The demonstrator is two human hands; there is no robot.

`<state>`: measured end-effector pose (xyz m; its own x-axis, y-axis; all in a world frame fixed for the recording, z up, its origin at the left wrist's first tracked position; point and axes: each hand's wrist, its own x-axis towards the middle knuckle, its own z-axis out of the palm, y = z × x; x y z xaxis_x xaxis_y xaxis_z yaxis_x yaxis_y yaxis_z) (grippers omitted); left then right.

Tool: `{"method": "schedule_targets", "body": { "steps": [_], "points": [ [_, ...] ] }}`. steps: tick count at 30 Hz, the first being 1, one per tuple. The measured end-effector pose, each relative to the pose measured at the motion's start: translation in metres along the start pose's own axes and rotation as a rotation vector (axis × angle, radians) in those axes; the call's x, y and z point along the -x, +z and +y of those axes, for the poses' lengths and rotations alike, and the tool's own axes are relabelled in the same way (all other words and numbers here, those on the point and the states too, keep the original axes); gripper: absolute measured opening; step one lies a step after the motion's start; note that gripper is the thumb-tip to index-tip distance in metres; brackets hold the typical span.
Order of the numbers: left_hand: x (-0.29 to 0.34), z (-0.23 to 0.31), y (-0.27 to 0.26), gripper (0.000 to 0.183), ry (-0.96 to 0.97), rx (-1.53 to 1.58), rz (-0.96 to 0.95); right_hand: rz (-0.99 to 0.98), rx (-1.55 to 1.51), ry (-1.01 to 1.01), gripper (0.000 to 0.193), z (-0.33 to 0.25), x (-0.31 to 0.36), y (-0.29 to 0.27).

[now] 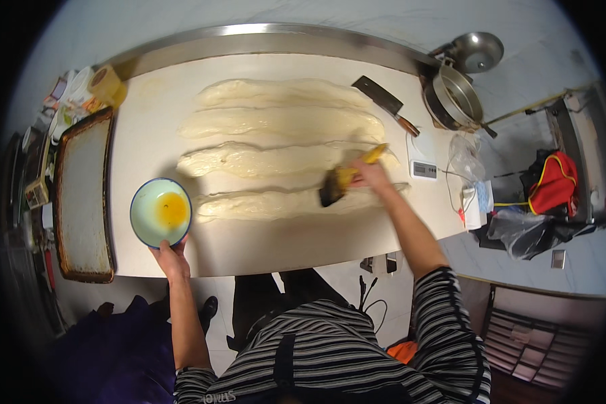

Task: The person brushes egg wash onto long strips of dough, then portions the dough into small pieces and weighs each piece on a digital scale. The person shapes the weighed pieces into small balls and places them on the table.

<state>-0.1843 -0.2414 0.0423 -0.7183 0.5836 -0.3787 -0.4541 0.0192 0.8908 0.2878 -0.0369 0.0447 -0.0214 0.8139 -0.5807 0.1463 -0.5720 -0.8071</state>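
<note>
Several long, pale strips of dough (269,160) lie side by side across the white worktop (283,242), their tops shiny in places. My right hand (370,176) is closed around the yellow handle of a wide brush with dark bristles (334,185). The bristles are over the nearest strip, toward its right part; I cannot tell whether they touch it. At the worktop's left front, my left hand (172,256) grips the near rim of a pale bowl with a blue edge (141,214). A small pool of yellow-orange liquid (172,210) sits in that bowl.
On the left stands a worn baking tray (84,202), with tubs (106,84) behind it. A cleaver (378,94) lies at the back right, near a metal pot (456,97) and a small white scale (423,161). Plastic bags (518,229) and a red cloth item (555,183) are farther right.
</note>
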Motion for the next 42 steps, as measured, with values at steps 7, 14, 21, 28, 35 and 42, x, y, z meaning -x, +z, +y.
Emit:
{"method": "schedule_targets", "body": {
  "steps": [7,14,21,28,35,42],
  "points": [
    [0.011,0.007,0.016,0.057,0.016,0.010,0.002,0.553,0.263,-0.143,0.018,0.012,0.058,-0.187],
    [-0.006,0.005,0.004,0.057,-0.019,0.045,-0.004,0.642,0.705,-0.298,0.019,0.039,0.095,-0.137],
    [-0.003,0.016,-0.013,0.059,-0.011,0.082,0.099,0.252,0.387,-0.602,0.006,0.046,0.104,0.031],
    [-0.003,0.014,-0.038,0.063,0.003,0.107,0.138,-0.139,0.067,-0.469,0.006,0.035,0.087,0.195],
    [-0.017,0.017,-0.050,0.052,0.014,0.068,0.217,-0.402,-0.315,-0.632,0.012,0.035,0.089,0.350],
    [-0.003,0.022,-0.002,0.055,0.023,0.038,0.027,-0.232,-0.045,-0.776,0.010,0.059,0.090,0.205]
  ]
}}
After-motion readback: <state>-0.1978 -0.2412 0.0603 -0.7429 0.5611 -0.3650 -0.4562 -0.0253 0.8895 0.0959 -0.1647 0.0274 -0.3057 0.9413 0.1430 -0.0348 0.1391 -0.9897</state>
